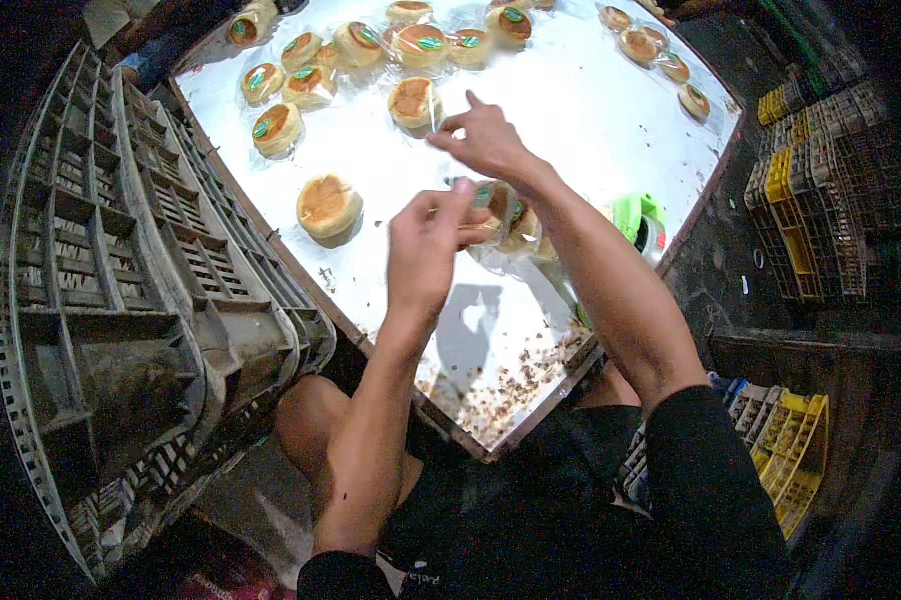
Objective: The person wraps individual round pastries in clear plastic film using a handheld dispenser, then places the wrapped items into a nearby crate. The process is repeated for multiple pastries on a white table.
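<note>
Over the white tabletop (591, 130), my right hand (491, 145) reaches forward, thumb and a finger curled toward each other, another finger stretched out. Its fingertips are beside a round browned bun (413, 102) in clear plastic; what they pinch, if anything, is too thin to make out. My left hand (423, 250) is raised nearer to me, fingers folded and thumb pressed against them; its contents are hidden. Wrapped buns with green labels (521, 228) lie between my left hand and right forearm. To the left sits a bun (329, 207) without a visible label.
Several wrapped, green-labelled buns (361, 45) cluster at the far side, with more buns (641, 45) at far right. A green round object (636, 215) lies by the right edge. Dark crumbs (521, 390) cover the near corner. Crates (141, 280) stand left; yellow-and-black crates (796, 210) right.
</note>
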Demonstrator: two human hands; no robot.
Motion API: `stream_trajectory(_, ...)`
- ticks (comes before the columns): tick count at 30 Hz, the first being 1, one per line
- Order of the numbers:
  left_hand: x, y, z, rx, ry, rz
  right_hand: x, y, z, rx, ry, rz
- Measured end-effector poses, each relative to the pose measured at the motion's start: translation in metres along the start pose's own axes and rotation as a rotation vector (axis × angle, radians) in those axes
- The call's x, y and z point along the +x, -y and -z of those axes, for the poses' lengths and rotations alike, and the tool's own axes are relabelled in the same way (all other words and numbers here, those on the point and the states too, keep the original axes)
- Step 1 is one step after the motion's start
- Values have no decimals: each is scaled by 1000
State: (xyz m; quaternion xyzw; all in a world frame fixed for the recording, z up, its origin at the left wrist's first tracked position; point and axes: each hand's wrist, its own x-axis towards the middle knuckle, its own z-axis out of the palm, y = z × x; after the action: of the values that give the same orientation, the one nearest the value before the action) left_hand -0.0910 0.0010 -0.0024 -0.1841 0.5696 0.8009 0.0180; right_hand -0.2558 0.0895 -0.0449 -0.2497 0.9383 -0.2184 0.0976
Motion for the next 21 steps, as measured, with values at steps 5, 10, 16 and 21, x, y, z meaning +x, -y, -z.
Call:
stream_trajectory(5, -8, -1, 38, 413, -322, -466, 12, 33, -28, -301, -300, 13)
stream_trajectory(10, -30, -4, 50, 926, -405, -691, -107, 82, 53, 110, -217, 287)
stream_trajectory(16, -58, -25, 24, 254, 217, -364, -204, 80, 39, 977, -480, 152)
stream_trajectory(21, -65, -14, 21, 176, -71, -346, -233, 87, 6, 1188, -514, -12)
